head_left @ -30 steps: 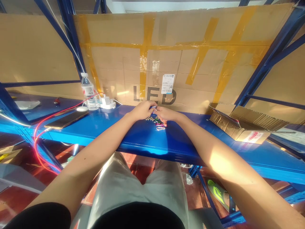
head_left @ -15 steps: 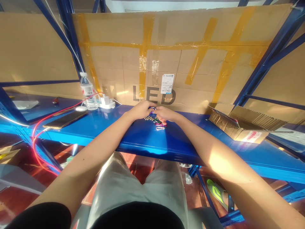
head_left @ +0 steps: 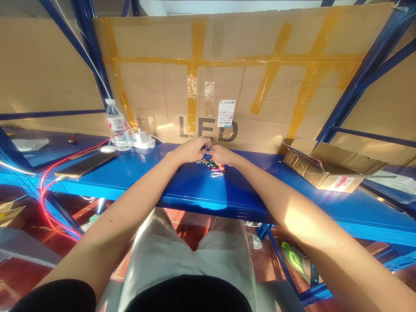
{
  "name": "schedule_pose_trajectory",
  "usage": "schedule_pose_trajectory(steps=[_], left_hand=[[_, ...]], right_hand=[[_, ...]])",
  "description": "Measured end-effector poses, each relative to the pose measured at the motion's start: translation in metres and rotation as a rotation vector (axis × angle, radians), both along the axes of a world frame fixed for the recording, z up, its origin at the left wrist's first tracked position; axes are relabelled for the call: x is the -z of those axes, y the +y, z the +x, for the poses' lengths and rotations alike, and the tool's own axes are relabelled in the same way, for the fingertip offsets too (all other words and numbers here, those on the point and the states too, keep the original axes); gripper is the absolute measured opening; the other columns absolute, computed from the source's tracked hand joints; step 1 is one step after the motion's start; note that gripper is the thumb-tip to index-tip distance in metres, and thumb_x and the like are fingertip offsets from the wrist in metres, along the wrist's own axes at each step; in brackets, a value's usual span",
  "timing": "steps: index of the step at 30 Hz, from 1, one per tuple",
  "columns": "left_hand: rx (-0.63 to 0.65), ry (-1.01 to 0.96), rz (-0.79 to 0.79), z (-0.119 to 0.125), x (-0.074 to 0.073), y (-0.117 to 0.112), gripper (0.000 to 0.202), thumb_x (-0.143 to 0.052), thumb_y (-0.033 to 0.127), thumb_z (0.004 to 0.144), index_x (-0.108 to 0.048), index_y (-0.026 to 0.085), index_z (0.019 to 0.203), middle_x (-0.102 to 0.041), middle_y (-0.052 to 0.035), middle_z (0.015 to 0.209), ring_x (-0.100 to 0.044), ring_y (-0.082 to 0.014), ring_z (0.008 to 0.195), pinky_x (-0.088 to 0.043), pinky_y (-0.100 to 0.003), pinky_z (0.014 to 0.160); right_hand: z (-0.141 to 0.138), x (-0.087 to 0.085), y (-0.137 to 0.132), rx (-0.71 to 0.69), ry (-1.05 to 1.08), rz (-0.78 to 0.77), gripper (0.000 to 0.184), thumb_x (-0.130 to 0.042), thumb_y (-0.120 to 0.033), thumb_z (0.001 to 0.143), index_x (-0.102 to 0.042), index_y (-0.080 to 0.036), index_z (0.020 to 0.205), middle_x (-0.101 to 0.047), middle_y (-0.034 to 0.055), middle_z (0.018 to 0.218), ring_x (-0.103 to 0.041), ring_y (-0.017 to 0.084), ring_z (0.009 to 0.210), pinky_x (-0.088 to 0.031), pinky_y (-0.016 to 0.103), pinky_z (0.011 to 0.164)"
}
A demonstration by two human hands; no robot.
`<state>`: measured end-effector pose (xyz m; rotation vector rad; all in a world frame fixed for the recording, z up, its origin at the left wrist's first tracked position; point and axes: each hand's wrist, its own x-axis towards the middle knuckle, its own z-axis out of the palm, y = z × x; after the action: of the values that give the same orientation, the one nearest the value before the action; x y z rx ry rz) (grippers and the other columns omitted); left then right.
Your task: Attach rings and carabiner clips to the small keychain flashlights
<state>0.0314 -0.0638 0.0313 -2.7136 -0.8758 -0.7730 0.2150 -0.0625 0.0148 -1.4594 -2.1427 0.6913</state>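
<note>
At the middle of the blue shelf (head_left: 191,184), my left hand (head_left: 193,149) and my right hand (head_left: 224,155) meet, fingers pinched. Between their fingertips is a small shiny purple-blue metal clip (head_left: 208,151), partly covered by the fingers. Just below my hands lie several coloured metal clips: a green one (head_left: 212,163), a pink one (head_left: 219,170) and a silver one (head_left: 217,175) shaped like a small carabiner. A cluster of small gold-silver metal pieces (head_left: 202,161) sits beside them, under my left hand; their exact kind is too small to tell.
A large taped cardboard sheet (head_left: 156,82) stands behind the shelf. To the left are a water bottle (head_left: 118,130), a white charger (head_left: 143,139), a phone (head_left: 87,164) and a red cable (head_left: 48,184). An open cardboard box (head_left: 318,173) rests at the right.
My hands stay together at nearly the same spot, with small finger movements around the clip. The whole view has shifted slightly.
</note>
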Motion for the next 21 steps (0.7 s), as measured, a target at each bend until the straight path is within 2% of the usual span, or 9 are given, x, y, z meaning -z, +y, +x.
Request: schedule_pose_trajectory(steps=[7,15,21], left_hand=[[0.022,-0.05,-0.055,-0.005,-0.003,-0.001,0.036,-0.048,0.006,0.081,-0.075,0.017,0.101,-0.078,-0.0066,0.102,-0.07,-0.0211,0.093,-0.054,-0.036,0.086],[0.056,-0.039,-0.019,-0.006,-0.001,0.003,0.04,-0.046,0.005,0.084,-0.076,0.019,0.106,-0.076,-0.007,0.107,-0.068,-0.0218,0.099,-0.054,-0.039,0.093],[0.062,-0.008,0.036,-0.005,0.0,0.003,0.04,-0.045,0.008,0.087,-0.077,0.02,0.108,-0.071,-0.0085,0.101,-0.065,-0.0223,0.098,-0.052,-0.039,0.092]], right_hand=[[-0.002,-0.002,-0.006,-0.029,0.008,-0.031,0.03,-0.043,-0.026,0.103,-0.044,-0.022,0.073,-0.044,-0.0015,0.037,-0.045,0.017,0.033,-0.033,0.027,0.039],[0.001,-0.005,-0.009,-0.107,0.139,-0.099,0.027,-0.059,-0.03,0.099,-0.047,-0.021,0.077,-0.042,-0.0036,0.037,-0.04,0.014,0.033,-0.029,0.028,0.038],[-0.002,-0.008,-0.018,-0.068,0.217,-0.171,0.016,-0.053,-0.02,0.096,-0.047,-0.021,0.081,-0.032,-0.0073,0.041,-0.031,0.013,0.035,-0.029,0.027,0.035]])
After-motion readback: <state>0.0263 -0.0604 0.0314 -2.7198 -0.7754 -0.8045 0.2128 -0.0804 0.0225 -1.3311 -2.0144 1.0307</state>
